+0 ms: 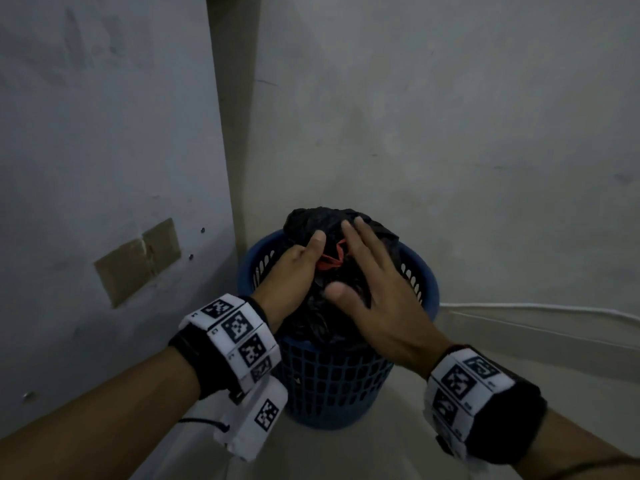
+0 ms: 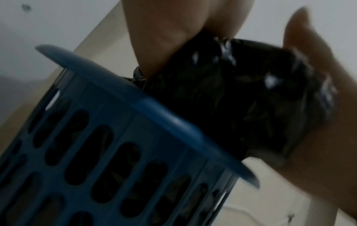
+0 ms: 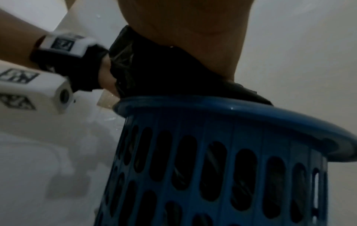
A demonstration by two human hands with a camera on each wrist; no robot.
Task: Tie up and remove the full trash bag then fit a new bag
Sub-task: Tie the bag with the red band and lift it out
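A pale floor (image 1: 519,393) meets grey-white walls in a corner, and the blue basket (image 1: 332,386) stands on that floor just out from the corner. The light is dim throughout. To the left of the basket, on the nearer wall (image 1: 86,150), a brown taped patch (image 1: 138,261) sits low down with two small dark marks beside it. To the right of the basket a thin white cable (image 1: 540,308) runs along the foot of the far wall. The basket has a slotted lattice side and a broad rolled rim (image 3: 241,110).

The black trash bag (image 1: 322,306) sits inside the basket and bulges above the rim, its gathered top bunched at the far side. A red tie (image 1: 330,259) shows in the gathered plastic between the two hands (whether it is looped or knotted cannot be told).

The left hand (image 1: 294,275) comes in over the basket's left rim and grips the bag's neck, thumb laid along the top, fingers curled round the plastic out of sight; the left wrist view shows the bunched bag (image 2: 241,91) held between palm and thumb. The right hand (image 1: 377,296) lies over the bag from the right with fingers straight and spread, the fingertips (image 1: 348,226) touching the gathered top, the thumb pressed on the near folds. Both wrists carry black bands with white marker blocks.
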